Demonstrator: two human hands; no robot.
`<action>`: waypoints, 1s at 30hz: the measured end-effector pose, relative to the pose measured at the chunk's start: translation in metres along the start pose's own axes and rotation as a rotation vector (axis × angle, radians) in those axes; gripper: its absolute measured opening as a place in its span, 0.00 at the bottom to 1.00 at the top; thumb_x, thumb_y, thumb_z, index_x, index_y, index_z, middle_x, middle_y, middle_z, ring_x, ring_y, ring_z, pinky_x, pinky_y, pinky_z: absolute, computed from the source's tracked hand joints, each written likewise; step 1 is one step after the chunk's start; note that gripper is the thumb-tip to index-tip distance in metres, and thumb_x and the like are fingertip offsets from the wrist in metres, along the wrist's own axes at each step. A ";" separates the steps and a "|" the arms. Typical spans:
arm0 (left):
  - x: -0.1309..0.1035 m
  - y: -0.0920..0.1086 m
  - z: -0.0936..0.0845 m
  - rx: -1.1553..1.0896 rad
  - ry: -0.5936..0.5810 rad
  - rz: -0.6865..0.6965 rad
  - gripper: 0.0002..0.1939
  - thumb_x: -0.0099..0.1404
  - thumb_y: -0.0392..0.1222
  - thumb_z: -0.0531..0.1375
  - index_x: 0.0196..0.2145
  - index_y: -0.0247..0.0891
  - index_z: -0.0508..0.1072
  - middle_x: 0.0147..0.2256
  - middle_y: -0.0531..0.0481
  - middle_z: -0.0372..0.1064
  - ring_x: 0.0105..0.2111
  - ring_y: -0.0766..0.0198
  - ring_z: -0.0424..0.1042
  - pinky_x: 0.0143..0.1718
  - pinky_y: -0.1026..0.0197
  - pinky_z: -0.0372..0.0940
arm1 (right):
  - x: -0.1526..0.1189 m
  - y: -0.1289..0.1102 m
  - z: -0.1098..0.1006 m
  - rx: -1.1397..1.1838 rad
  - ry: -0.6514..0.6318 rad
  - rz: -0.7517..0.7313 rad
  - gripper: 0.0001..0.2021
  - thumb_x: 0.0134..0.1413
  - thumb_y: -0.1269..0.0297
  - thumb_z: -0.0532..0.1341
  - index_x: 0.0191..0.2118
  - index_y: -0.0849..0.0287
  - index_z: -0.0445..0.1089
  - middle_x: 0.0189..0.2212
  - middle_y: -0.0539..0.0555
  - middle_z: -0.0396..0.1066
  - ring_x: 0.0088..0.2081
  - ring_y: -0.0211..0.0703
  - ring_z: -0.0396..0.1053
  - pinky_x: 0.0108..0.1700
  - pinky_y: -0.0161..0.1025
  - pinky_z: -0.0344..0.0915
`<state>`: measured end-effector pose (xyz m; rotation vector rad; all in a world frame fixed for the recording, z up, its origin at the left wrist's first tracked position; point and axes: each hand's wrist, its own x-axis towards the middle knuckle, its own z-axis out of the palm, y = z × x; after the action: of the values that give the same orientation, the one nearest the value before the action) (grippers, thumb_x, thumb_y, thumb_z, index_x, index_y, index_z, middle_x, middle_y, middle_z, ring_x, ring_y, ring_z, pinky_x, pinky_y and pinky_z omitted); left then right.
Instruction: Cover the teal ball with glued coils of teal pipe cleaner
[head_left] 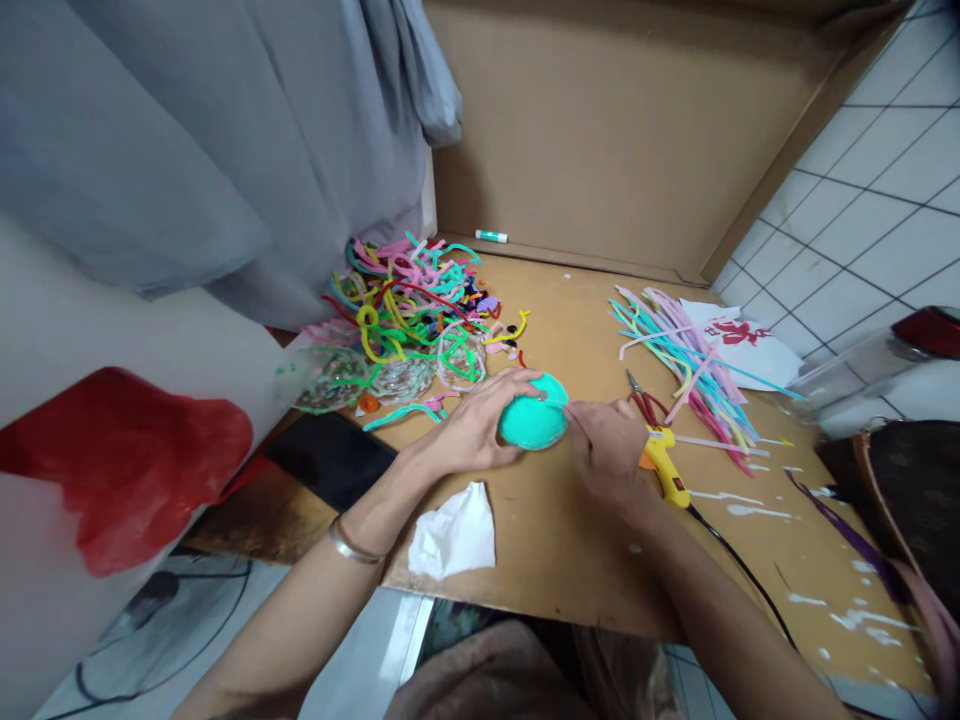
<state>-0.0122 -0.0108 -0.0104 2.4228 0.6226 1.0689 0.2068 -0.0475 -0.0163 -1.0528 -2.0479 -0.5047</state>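
Observation:
A turquoise fuzzy ball [531,425] is held above the table in my left hand [480,412], with the fingers over its top and the thumb underneath. A small shiny spot and a seam-like line show near its top. My right hand [606,440] is closed in a pinch against the ball's right edge. Whatever lies between those fingertips is too small to make out. Just right of that hand are a yellow glue gun [666,468] and red-handled pliers [646,398]. A crumpled white tissue [454,532] lies below my left hand.
Tangled colourful pipe cleaners [412,290] are heaped at the back left, beside clear plastic containers [330,378]. A dark phone-like slab [330,460] lies at left. Straight pipe cleaners [690,350], a clear bottle [862,365] and a brown bag [900,500] are at right. A glue stick [491,237] lies behind.

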 end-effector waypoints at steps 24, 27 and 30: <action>-0.001 -0.002 -0.001 -0.047 -0.033 -0.020 0.35 0.53 0.34 0.65 0.57 0.44 0.60 0.63 0.36 0.59 0.65 0.43 0.60 0.62 0.36 0.58 | 0.008 -0.006 -0.022 0.412 -0.052 0.315 0.11 0.64 0.67 0.56 0.38 0.53 0.76 0.29 0.51 0.68 0.32 0.41 0.67 0.34 0.40 0.64; -0.001 -0.002 -0.001 -0.044 -0.036 -0.017 0.35 0.53 0.34 0.65 0.57 0.44 0.60 0.63 0.36 0.59 0.65 0.43 0.59 0.63 0.35 0.58 | 0.016 -0.005 -0.027 0.419 -0.025 0.352 0.10 0.63 0.66 0.57 0.36 0.53 0.77 0.29 0.51 0.67 0.33 0.41 0.68 0.34 0.40 0.65; -0.001 -0.002 -0.001 -0.035 -0.040 -0.001 0.35 0.53 0.34 0.65 0.57 0.44 0.59 0.63 0.35 0.59 0.65 0.43 0.59 0.63 0.34 0.58 | 0.019 -0.005 -0.025 0.430 -0.014 0.328 0.11 0.63 0.67 0.57 0.36 0.53 0.78 0.30 0.51 0.68 0.34 0.42 0.68 0.36 0.41 0.64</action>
<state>-0.0139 -0.0096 -0.0118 2.4075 0.5872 1.0196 0.2069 -0.0566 0.0145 -1.0914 -1.8310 0.1092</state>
